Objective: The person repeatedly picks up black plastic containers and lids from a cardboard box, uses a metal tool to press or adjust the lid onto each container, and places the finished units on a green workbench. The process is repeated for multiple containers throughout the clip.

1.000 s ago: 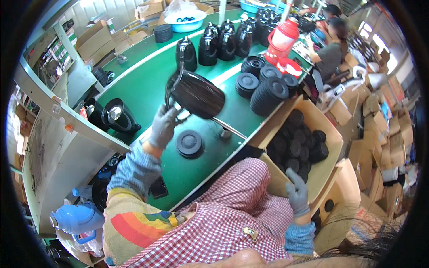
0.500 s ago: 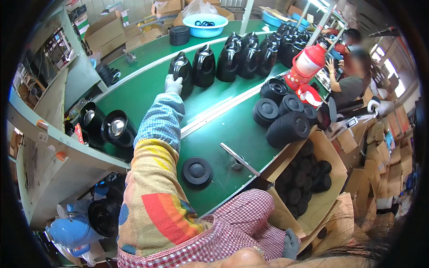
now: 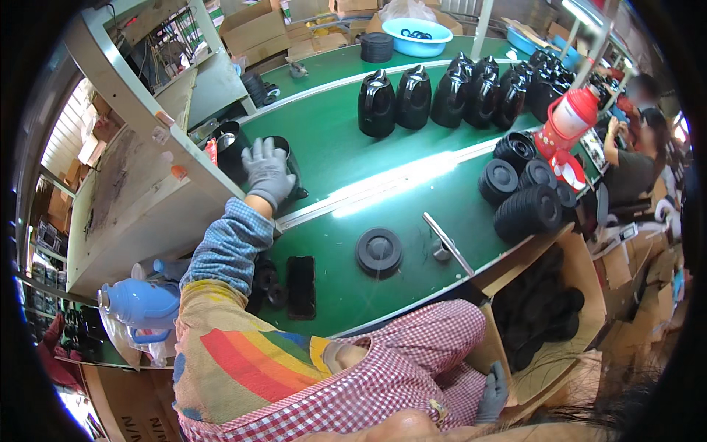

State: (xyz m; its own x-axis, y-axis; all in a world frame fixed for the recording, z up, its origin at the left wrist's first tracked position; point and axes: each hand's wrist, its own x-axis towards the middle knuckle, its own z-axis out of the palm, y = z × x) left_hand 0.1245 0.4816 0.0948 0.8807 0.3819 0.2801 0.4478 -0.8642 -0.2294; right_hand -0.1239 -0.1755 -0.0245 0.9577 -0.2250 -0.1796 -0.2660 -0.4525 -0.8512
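Here, a gloved left hand rests on a black jug at the table's far left.

Its fingers lie spread over the jug's top, not pinching. The jug looks hard, smooth, likely slippery; the rim seems the best hold. The right hand hangs near, loosely curled, holding nothing.

The left hand in a grey glove reached far out, fingers spread. The right hand hung low by the lap.
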